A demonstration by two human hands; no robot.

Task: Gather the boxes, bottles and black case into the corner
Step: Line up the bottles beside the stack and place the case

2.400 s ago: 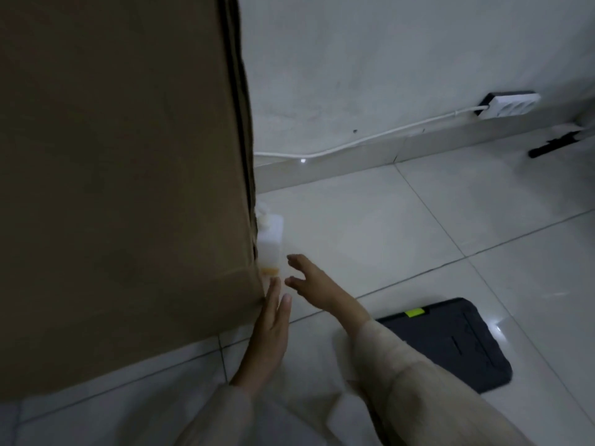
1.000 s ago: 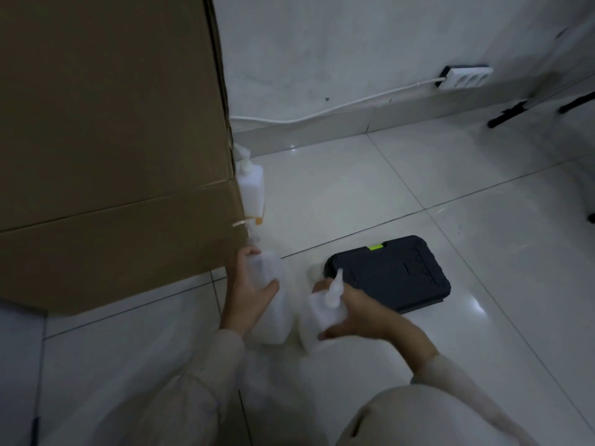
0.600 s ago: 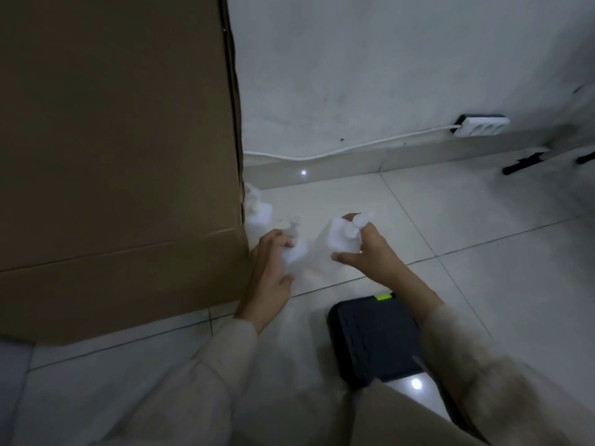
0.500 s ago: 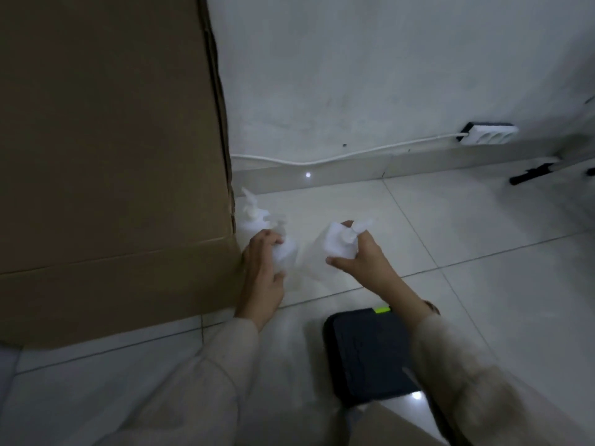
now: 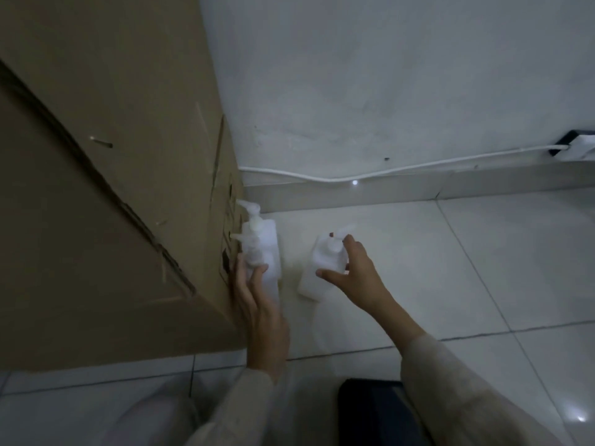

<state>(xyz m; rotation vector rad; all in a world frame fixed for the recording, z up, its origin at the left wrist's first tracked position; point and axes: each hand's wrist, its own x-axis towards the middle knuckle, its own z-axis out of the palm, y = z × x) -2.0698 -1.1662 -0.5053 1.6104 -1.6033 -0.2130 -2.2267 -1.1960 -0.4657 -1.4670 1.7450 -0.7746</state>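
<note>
The cardboard box [image 5: 96, 188] fills the left of the frame, cut off by the top and left edges. At bottom centre, the black case [image 5: 370, 410] shows only one corner — the rest lies under the right sleeve [image 5: 467, 397] and beyond the lower edge. The power strip [image 5: 576, 148] at far right is clipped. Beside the box, the pump bottles [image 5: 260, 249] blur together — their number unclear, the left hand [image 5: 260, 313] covering their bases.

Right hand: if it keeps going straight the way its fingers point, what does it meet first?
The right hand points up and left at the white pump bottle standing apart on the floor tiles, so it would meet that first; its fingers already curve around it. Whether they touch is unclear. Beyond lies the baseboard.
</note>
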